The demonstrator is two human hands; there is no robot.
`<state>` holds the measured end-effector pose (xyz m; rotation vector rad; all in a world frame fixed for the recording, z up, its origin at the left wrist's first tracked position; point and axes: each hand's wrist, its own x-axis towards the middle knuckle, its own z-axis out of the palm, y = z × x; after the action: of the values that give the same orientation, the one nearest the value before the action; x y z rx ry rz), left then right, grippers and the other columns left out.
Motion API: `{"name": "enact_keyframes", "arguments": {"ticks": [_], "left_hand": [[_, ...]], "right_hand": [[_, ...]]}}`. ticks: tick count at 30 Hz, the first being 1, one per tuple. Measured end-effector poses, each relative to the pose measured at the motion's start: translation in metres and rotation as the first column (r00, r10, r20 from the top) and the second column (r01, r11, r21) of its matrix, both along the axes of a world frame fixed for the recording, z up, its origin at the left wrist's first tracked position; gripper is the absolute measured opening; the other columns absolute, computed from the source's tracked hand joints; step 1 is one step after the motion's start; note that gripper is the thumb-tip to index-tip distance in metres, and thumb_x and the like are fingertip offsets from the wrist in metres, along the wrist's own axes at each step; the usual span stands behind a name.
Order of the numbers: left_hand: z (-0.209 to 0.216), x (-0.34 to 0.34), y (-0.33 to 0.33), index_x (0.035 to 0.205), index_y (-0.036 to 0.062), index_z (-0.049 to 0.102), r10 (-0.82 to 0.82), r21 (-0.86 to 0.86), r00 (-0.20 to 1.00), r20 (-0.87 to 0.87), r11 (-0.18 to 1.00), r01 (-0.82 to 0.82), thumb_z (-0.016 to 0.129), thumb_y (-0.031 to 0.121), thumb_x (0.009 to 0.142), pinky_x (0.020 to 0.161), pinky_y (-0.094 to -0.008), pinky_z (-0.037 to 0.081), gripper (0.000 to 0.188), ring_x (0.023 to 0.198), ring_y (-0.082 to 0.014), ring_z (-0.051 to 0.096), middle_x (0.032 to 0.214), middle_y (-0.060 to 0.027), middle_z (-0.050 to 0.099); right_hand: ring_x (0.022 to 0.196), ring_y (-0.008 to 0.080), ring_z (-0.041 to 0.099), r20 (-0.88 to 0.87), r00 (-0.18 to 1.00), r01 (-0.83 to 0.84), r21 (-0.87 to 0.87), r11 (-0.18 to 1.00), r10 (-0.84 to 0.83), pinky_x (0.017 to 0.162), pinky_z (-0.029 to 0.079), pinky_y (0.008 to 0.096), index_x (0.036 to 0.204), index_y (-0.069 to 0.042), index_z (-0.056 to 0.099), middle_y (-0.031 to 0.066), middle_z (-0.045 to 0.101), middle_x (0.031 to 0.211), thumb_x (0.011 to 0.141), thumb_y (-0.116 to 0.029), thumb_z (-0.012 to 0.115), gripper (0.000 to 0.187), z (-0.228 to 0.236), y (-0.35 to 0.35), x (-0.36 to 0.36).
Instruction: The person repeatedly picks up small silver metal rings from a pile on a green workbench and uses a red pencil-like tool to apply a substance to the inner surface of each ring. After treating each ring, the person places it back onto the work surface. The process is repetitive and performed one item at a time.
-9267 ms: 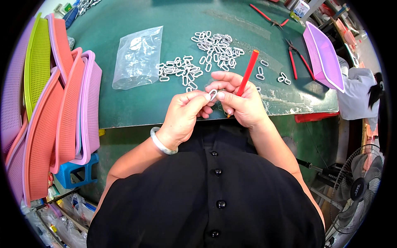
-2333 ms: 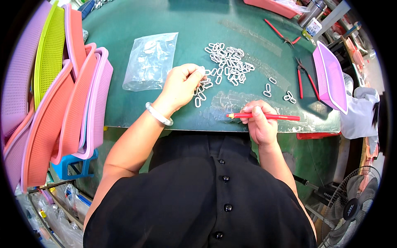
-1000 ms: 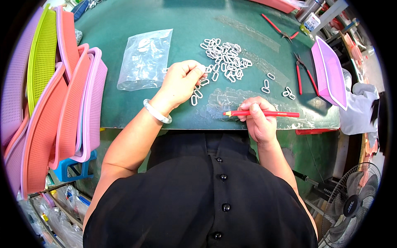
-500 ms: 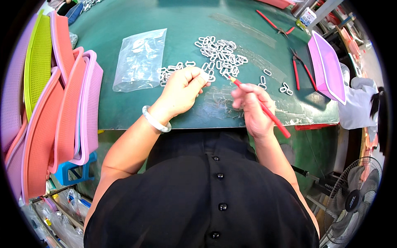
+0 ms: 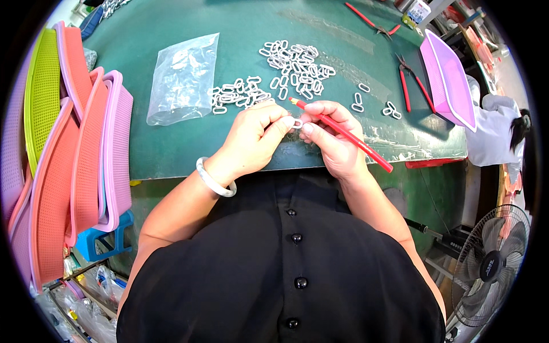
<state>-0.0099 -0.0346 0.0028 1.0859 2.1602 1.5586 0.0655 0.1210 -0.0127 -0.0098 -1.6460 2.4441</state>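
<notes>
A: From the head view, what is the left hand (image 5: 251, 139) doing?

B: Pinching one pale link (image 5: 297, 123) between thumb and finger. The right hand (image 5: 342, 147) holds a red pencil (image 5: 369, 152) slantwise, its thumb close by the link's free end; whether it touches, I can't tell.

A: So which step is this?

B: Close handling of a single link, I'd judge, with the pencil merely carried in the fingers. The next move seems to call for a light fingertip hold, and care that the pencil doesn't snag.

A: What lies around them?

B: On the green surface (image 5: 246, 46), a heap of links (image 5: 295, 64) lies beyond both hands. A smaller cluster (image 5: 239, 94) sits beyond the left one, beside a clear bag (image 5: 183, 80). Right of the right hand are red-handled pliers (image 5: 405, 91) and a purple basket (image 5: 454, 86).

A: And the room?

B: Stacked baskets (image 5: 86, 160) stand left of the hands, near a blue stool (image 5: 108, 246); a fan (image 5: 490, 267) stands well to their right.
</notes>
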Motion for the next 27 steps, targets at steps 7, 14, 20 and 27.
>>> {"name": "enact_keyframes", "arguments": {"ticks": [7,14,20,27], "left_hand": [[0.0013,0.0035,0.0005,0.075,-0.0012,0.055,0.004,0.025,1.000,0.029,1.000,-0.004,0.049,0.010,0.086,0.056,-0.0232,0.037,0.017,0.060,-0.0097,0.046,0.066,-0.0026,0.048],[-0.0021,0.0030,0.0006,0.075,-0.0009,0.055,-0.010,0.047,0.999,0.049,0.999,0.008,0.049,0.012,0.086,0.055,-0.0223,0.038,0.018,0.060,-0.0087,0.046,0.068,-0.0020,0.049],[-0.0040,0.0039,0.0009,0.076,-0.0005,0.055,-0.015,0.053,0.994,0.108,0.999,0.009,0.048,0.013,0.087,0.056,-0.0215,0.039,0.019,0.060,-0.0076,0.046,0.068,-0.0012,0.049],[-0.0055,0.0035,0.0006,0.076,-0.0004,0.055,-0.015,0.052,0.994,0.110,0.999,0.009,0.048,0.014,0.088,0.055,-0.0210,0.039,0.020,0.060,-0.0070,0.046,0.068,-0.0008,0.049]], "right_hand": [[0.074,0.0095,0.055,0.013,1.000,-0.009,-0.030,1.000,0.010,0.066,0.046,0.0215,0.100,-0.002,0.054,0.0044,0.057,0.085,0.077,-0.001,0.061,0.024,-0.0005,-0.0003,0.0007],[0.073,0.0089,0.055,0.064,0.998,-0.001,-0.043,0.999,0.003,0.065,0.046,0.0210,0.100,-0.002,0.054,0.0038,0.057,0.085,0.077,-0.001,0.061,0.024,-0.0003,0.0002,0.0017],[0.072,0.0089,0.055,0.076,0.997,0.002,-0.040,0.999,0.002,0.065,0.046,0.0209,0.100,-0.002,0.054,0.0038,0.058,0.084,0.077,-0.001,0.061,0.024,-0.0017,0.0008,0.0017],[0.072,0.0084,0.055,0.073,0.997,0.004,-0.044,0.999,-0.001,0.064,0.046,0.0206,0.100,-0.002,0.054,0.0037,0.058,0.084,0.077,-0.001,0.061,0.024,-0.0008,0.0001,0.0015]]}}
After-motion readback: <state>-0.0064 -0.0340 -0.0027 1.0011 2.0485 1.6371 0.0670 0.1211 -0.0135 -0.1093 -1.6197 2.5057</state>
